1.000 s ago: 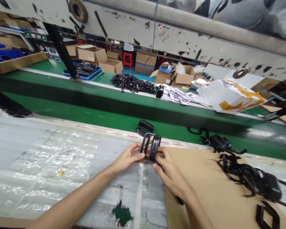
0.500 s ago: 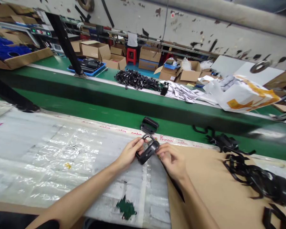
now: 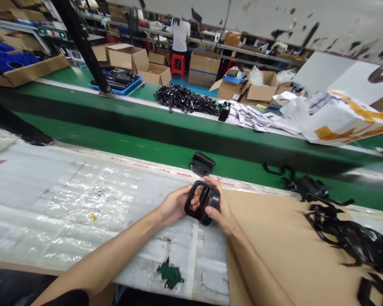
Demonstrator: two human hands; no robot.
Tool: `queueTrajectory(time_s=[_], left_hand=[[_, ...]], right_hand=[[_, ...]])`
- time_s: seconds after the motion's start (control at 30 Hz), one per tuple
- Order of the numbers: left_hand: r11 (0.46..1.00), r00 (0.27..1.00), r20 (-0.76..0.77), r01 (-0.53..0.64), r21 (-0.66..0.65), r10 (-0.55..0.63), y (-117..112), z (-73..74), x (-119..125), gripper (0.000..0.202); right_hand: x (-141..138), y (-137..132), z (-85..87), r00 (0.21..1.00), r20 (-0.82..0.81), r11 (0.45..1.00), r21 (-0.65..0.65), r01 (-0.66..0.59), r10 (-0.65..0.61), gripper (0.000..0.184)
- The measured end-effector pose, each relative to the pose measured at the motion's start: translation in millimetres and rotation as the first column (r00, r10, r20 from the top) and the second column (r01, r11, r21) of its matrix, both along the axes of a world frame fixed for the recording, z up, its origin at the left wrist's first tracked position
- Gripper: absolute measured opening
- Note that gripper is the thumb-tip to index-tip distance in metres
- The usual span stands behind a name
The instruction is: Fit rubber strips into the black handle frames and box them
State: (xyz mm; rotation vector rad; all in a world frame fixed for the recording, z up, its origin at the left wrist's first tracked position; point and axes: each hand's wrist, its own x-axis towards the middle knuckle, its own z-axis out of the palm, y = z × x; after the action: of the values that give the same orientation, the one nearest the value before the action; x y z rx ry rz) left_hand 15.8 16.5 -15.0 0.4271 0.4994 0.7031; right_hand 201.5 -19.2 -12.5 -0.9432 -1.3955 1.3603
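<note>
Between my two hands is a black plastic part with a rounded rectangular frame and a thicker rounded body. My left hand grips the frame side, its fingers reaching into the opening. On the other side, my right hand wraps round the thicker body, thumb pressed on its near face. The held part is raised a little above the plastic-covered table. Just beyond my hands, a similar black part with a long slot lies at the table's far edge, by the green surface. Some fingers are hidden behind the held part.
Several black frames and brackets lie on the right, partly over brown cardboard. Behind the green ledge are a heap of black cords, paper slips and a taped white bag. A dark post stands left.
My right hand has gone from pinching the part's edge to wrapping round its body. The part has turned, so its frame opening now faces me more. The view has tilted, showing a person behind.
</note>
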Motion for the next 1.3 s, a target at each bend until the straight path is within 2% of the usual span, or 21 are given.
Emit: queueTrajectory(time_s=[0.13,0.23,0.47,0.57,0.67,0.87,1.0,1.17,1.3], left_hand=[[0.994,0.995,0.029,0.099,-0.042,-0.097,2.2,-1.8,-2.5,0.036],[0.986,0.986,0.098,0.14,-0.086,-0.132,2.9,-0.5,-3.6,0.028],[0.979,0.985,0.055,0.17,-0.114,-0.164,4.5,4.1,-7.8,0.025],[0.99,0.992,-0.006,0.127,-0.056,-0.127,0.7,4.0,-5.6,0.03],[0.999,0.998,-0.051,0.039,0.035,-0.037,-1.3,3.1,-3.4,0.03],[0.975,0.985,0.028,0.172,-0.143,-0.17,6.9,2.1,-8.3,0.034],[0.974,0.982,0.05,0.189,-0.122,-0.184,8.1,1.0,-11.1,0.023],[0.971,0.974,0.052,0.224,-0.08,-0.22,7.4,1.2,-10.7,0.026],[0.974,0.979,0.058,0.2,-0.104,-0.194,8.9,1.4,-10.1,0.023]], right_hand=[[7.0,-0.1,4.1,0.993,-0.054,0.993,-0.046,-0.107,0.104,0.075],[10.1,0.1,4.0,0.995,-0.005,0.995,-0.025,-0.099,0.099,0.075],[7.5,-1.7,6.8,0.989,-0.071,0.984,-0.11,-0.14,0.133,0.074],[5.2,-2.1,6.0,0.985,-0.091,0.978,-0.133,-0.158,0.147,0.076],[3.9,-1.6,5.5,0.992,-0.054,0.988,-0.091,-0.121,0.116,0.075],[6.2,-0.3,8.3,0.992,0.078,0.995,0.008,-0.104,0.103,0.072],[7.8,-0.9,9.2,0.987,0.125,0.994,0.032,-0.102,0.097,0.07],[6.9,-2.4,7.3,0.981,0.03,0.981,-0.041,-0.19,0.191,0.07],[8.4,-1.0,5.4,0.984,0.087,0.988,0.003,-0.157,0.156,0.07]])
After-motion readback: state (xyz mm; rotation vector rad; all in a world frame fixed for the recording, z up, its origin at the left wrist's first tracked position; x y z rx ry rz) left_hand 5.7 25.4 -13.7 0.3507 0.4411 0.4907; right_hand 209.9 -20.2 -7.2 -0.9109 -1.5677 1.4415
